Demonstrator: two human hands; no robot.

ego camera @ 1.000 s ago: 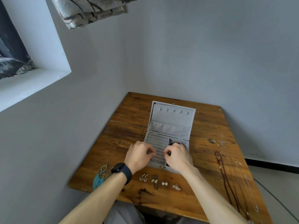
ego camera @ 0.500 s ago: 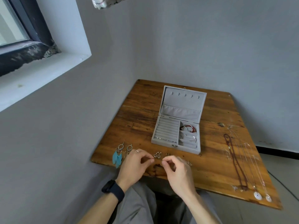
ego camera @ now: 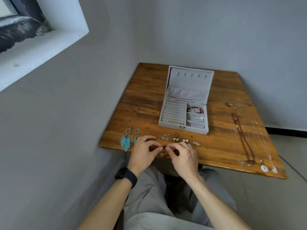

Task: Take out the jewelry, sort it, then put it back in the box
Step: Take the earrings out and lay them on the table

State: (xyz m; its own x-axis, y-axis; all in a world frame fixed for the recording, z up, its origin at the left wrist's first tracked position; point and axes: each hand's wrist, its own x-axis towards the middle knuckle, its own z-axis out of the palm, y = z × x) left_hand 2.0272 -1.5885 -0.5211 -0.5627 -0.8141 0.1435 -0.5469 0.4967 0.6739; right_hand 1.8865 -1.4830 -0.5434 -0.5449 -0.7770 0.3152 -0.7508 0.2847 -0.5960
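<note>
A grey jewelry box (ego camera: 172,125) stands open on the wooden table (ego camera: 221,143). Its ring rolls hold small studs (ego camera: 172,121) in the front row, and its right compartments hold a red bracelet (ego camera: 194,109) and thin silver pieces. At the table's near edge, my left hand (ego camera: 143,151) and my right hand (ego camera: 181,155) face each other with fingertips nearly touching. Each pinches something tiny between thumb and forefinger, too small to identify. Just beyond my hands lies a row of small earring pairs (ego camera: 181,140), and a pair of blue feather earrings (ego camera: 127,138) lies to the left.
Several necklaces (ego camera: 249,138) lie stretched along the table's right side, with round pendants (ego camera: 268,169) near the front corner. The table sits in a wall corner, with a window ledge (ego camera: 41,47) up on the left. My grey-trousered legs are below the table edge.
My hands have pulled back from the box's front ring row to the near table edge. The camera has tilted down and the box's compartments are now uncovered.
</note>
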